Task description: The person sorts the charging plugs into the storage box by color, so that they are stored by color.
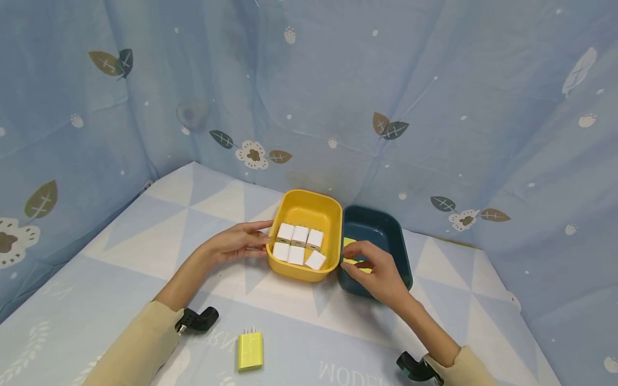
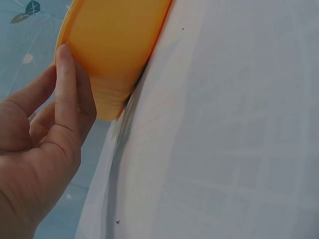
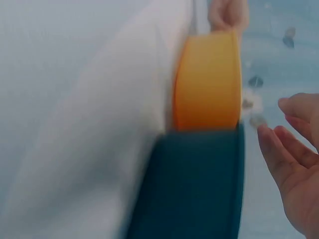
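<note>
My left hand [image 1: 241, 242] is at the left side of a yellow plastic bin [image 1: 316, 198]; its fairly straight fingers touch the bin's rim and outer wall, also seen on the bin [image 2: 114, 40] in the left wrist view. Several white charger plugs [image 1: 300, 236] sit in two rows inside that bin. Over a dark teal bin [image 1: 372, 217] hovers my right hand [image 1: 379, 271], thumb and fingers loosely bent and apart. The right wrist view shows nothing between those fingertips [image 3: 264, 134]. Yellow charger plugs [image 1: 348, 242] in the teal bin are partly hidden by the right hand.
A single yellow charger plug [image 1: 250, 351] lies near the front of the cloth-covered table [image 1: 289, 321], prongs pointing away. The two bins stand side by side, close to the blue patterned curtain [image 1: 328, 80] at the back. Black wrist cameras [image 1: 197, 320] are strapped to both forearms.
</note>
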The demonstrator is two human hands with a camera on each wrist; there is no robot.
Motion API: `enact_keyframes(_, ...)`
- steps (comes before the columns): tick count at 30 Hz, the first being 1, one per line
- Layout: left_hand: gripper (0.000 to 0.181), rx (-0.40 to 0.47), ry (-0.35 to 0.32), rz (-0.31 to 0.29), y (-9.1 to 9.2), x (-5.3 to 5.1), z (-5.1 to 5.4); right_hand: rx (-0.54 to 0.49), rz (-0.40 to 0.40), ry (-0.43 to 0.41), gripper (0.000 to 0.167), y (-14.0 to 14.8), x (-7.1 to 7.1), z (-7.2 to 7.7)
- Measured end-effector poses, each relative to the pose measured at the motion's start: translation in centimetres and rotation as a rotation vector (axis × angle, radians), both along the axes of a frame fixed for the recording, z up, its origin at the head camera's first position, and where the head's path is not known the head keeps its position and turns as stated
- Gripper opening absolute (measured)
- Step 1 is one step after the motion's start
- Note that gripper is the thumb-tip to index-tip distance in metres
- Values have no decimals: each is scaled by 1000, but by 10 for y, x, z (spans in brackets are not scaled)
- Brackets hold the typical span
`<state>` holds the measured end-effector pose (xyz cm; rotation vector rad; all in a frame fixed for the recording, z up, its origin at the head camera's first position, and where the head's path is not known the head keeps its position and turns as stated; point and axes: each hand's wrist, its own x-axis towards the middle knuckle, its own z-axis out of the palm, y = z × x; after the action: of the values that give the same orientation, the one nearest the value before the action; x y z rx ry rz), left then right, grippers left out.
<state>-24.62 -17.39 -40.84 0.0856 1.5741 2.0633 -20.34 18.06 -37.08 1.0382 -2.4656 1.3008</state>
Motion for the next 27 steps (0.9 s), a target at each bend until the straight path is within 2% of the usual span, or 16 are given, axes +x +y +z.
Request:
enact_keyframes(5, 69, 7, 5, -6, -1, 1, 0, 21, 104, -42, 27, -21, 21, 2)
enact_keyframes(12, 68, -6, 6, -6, 0, 1, 2, 74, 262, -166, 25, -48, 47, -4)
enact_keyframes(21, 68, -4, 17, -15, -1, 0, 2, 163, 461, -199, 27, -78, 73, -21)
enact_keyframes(24, 67, -4, 16, -16, -1, 0, 1, 213, 504, -226, 33, -86, 79, -26)
enact_keyframes(27, 67, -2, 18, -18, -1, 0, 1, 274, 512, -281, 38, -93, 84, -31)
